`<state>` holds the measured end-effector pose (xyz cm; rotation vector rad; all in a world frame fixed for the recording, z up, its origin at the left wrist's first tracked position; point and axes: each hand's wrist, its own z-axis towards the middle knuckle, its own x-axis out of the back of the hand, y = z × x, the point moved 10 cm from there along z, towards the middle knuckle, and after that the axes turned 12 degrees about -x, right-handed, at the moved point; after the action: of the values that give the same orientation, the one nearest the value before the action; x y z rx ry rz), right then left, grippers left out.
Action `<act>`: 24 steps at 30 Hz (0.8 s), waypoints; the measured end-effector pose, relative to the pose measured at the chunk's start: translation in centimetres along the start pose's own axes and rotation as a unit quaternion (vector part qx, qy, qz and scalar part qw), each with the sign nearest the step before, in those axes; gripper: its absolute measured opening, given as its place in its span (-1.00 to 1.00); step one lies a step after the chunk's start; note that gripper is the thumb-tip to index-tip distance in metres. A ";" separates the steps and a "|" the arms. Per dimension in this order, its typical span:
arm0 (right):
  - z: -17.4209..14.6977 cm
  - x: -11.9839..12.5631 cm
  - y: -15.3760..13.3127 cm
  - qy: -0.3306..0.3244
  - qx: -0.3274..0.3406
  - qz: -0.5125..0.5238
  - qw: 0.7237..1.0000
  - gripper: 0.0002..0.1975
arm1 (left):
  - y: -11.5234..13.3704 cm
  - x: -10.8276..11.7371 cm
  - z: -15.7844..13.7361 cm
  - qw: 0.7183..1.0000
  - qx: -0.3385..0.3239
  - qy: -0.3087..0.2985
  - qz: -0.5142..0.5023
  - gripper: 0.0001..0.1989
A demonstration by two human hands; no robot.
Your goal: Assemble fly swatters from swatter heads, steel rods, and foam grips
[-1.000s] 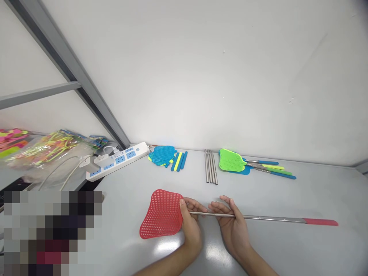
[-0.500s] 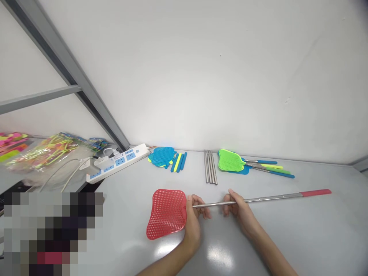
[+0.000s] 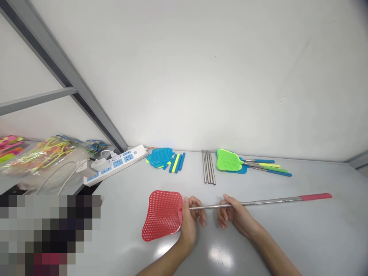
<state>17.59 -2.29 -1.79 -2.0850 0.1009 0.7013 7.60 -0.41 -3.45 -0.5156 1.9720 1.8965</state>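
Observation:
A red fly swatter (image 3: 163, 214) with a perforated head and a long extended metal rod lies across both my hands above the grey table. My left hand (image 3: 190, 220) is closed around the neck, where the rod meets the red head. Farther along the rod, my right hand (image 3: 234, 212) grips it between thumb and fingers, with the other fingers curled below. The red handle (image 3: 316, 196) sticks out to the right, beyond my right hand. Part of the neck is hidden behind my left thumb.
Behind, along the wall, lie blue swatter heads (image 3: 161, 158), blue and yellow handle sleeves (image 3: 177, 163), several metal rods (image 3: 209, 166) and a pile of assembled swatters (image 3: 230, 160). A white power strip (image 3: 117, 164) and bagged coloured parts (image 3: 43, 153) are at left. The lower left is pixelated.
The camera view has shifted slightly. Both hands keep hold of the swatter; the fingers of my right hand curl a little lower beneath the rod.

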 end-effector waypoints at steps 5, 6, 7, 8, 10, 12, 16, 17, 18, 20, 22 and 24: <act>0.2 -0.1 0.2 0.001 -0.003 -0.001 1.000 -0.52 | 0.1 -0.1 0.0 1.000 -0.002 -0.010 0.002 -0.56; 0.2 -0.1 0.2 0.001 -0.001 -0.002 1.000 -0.51 | 0.2 -0.2 0.0 1.000 -0.001 -0.011 0.002 -0.57; 0.2 -0.1 0.2 0.000 0.000 -0.003 1.000 -0.51 | 0.2 -0.2 0.0 1.000 -0.001 -0.014 0.002 -0.57; 0.2 -0.1 0.1 -0.001 0.002 -0.004 1.000 -0.51 | 0.2 -0.2 0.0 1.000 0.000 -0.015 0.001 -0.57; 0.2 -0.2 0.0 -0.004 0.005 -0.005 1.000 -0.50 | 0.2 -0.3 0.0 1.000 0.001 -0.018 -0.003 -0.57; 0.3 -0.2 0.0 -0.007 0.007 0.000 1.000 -0.50 | 0.2 -0.4 0.0 1.000 0.001 -0.021 -0.005 -0.57; 0.4 -0.3 0.3 -0.015 0.007 0.009 1.000 -0.50 | 0.2 -0.5 0.0 1.000 0.003 -0.020 -0.008 -0.56; 0.4 -0.3 0.4 -0.015 0.006 0.010 1.000 -0.50 | 0.1 -0.5 0.0 1.000 0.004 -0.019 -0.009 -0.56; 0.4 -0.4 0.5 -0.016 0.006 0.011 1.000 -0.51 | 0.1 -0.5 0.0 1.000 0.006 -0.019 -0.010 -0.56; 0.5 -0.6 0.7 -0.021 0.003 0.012 1.000 -0.50 | 0.1 -0.6 0.0 1.000 0.008 -0.021 -0.009 -0.56; 0.5 -0.8 0.8 -0.026 -0.001 0.011 1.000 -0.50 | 0.1 -0.6 0.0 1.000 0.005 -0.022 -0.007 -0.56; 0.5 -0.9 0.8 -0.027 -0.006 0.011 1.000 -0.50 | 0.1 -0.7 0.0 1.000 0.003 -0.023 -0.007 -0.55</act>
<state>16.34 -2.51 -2.17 -2.0771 0.0885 0.7730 8.14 -0.44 -3.01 -0.4799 1.9397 1.8768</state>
